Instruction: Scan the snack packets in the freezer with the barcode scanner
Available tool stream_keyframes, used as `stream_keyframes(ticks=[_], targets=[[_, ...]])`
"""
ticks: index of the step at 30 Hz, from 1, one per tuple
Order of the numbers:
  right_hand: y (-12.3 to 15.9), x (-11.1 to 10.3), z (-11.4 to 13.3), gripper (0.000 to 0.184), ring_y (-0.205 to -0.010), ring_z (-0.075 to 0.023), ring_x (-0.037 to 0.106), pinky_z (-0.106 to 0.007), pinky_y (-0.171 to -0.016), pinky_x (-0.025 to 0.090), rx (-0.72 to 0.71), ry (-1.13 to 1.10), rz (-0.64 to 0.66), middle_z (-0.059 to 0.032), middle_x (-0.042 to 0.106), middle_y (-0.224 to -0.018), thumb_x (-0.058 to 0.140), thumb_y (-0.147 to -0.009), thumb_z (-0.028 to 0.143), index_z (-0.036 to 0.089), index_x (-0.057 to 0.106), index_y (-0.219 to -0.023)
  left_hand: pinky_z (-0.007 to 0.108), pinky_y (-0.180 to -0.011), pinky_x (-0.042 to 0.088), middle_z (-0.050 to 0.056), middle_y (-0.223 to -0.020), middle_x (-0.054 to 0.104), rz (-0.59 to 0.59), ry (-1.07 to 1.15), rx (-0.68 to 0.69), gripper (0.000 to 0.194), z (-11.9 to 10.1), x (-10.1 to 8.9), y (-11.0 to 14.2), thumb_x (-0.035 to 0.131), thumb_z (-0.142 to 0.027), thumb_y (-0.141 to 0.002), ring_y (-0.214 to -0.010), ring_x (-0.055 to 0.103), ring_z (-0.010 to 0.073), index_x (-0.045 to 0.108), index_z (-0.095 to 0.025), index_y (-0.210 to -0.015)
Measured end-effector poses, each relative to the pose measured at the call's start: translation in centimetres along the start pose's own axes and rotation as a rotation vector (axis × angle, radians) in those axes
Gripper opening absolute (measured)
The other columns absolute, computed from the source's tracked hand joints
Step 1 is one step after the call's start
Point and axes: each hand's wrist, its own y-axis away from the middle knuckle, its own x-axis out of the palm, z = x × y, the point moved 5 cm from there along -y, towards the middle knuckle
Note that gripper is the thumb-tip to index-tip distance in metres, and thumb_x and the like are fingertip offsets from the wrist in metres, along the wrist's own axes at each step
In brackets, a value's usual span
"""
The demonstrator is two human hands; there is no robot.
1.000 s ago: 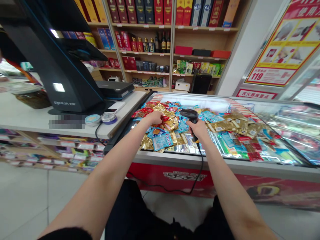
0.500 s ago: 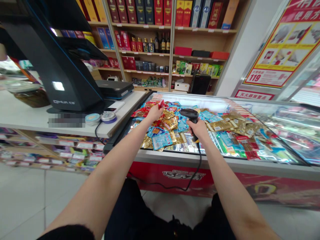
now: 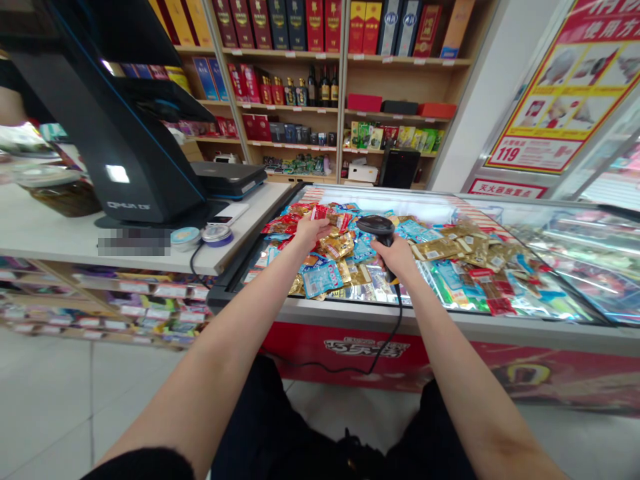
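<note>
Glass freezer top [image 3: 425, 205]: red, gold, blue packets [image 3: 338, 247] heaped left, gold packets [image 3: 439, 249] spread right.

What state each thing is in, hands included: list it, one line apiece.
Left hand, at a red packet; firm grip unclear.
Right hand, closed around the black scanner.
Black scanner, held upright above the packets.
Scanner cable, hanging slack before the freezer.
Left-side packets, heaped loosely.
Right-side packets, spread and overlapping.
Freezer, lit inside.
Jar on the counter, lid on.
</note>
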Motion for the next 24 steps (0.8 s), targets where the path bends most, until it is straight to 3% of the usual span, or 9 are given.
stream_keyframes(ticks=[5,9,17,24], targets=[[0.0,-0.6,0.4,0.030,-0.069,-0.0235,0.070,-0.030,-0.064,0.052,-0.171,0.278,-0.024,-0.0053,0.071,-0.071,0.069,-0.079,0.041,0.017,0.070,-0.098,0.034,-0.079,0.062,0.000,-0.075,0.071,0.014,-0.144,0.065,0.033,-1.0,0.3,-0.2,0.082,-0.006,-0.063,-0.070,0.072,0.0163,0.063,-0.016,-0.088],[-0.1,-0.6,0.6,0.036,-0.087,-0.0269,0.072,-0.032,-0.076,0.052,-0.243,0.380,-0.044,-0.0106,0.077,-0.093,0.070,-0.079,0.039,0.016,0.073,-0.107,0.031,-0.075,0.062,0.000,-0.079,0.073,0.062,-0.191,0.136,0.033,-1.8,0.7,-0.3,0.085,-0.012,-0.062,-0.067,0.070,0.0141,0.067,-0.017,-0.091],[0.2,-0.4,0.7,0.033,-0.088,-0.0266,0.072,-0.032,-0.076,0.051,-0.251,0.418,-0.012,-0.0119,0.078,-0.097,0.068,-0.081,0.037,0.015,0.074,-0.105,0.030,-0.074,0.062,0.000,-0.077,0.073,0.095,-0.188,0.151,0.035,-1.9,1.2,-0.7,0.089,-0.018,-0.060,-0.062,0.067,0.0113,0.068,-0.017,-0.087],[0.3,-0.6,0.6,0.032,-0.088,-0.0257,0.072,-0.031,-0.077,0.051,-0.241,0.408,0.003,-0.0109,0.078,-0.097,0.067,-0.083,0.036,0.015,0.074,-0.106,0.034,-0.081,0.063,0.001,-0.084,0.075,0.116,-0.157,0.164,0.040,-1.9,1.7,-0.5,0.092,-0.021,-0.057,-0.072,0.071,0.0146,0.071,-0.017,-0.091]])
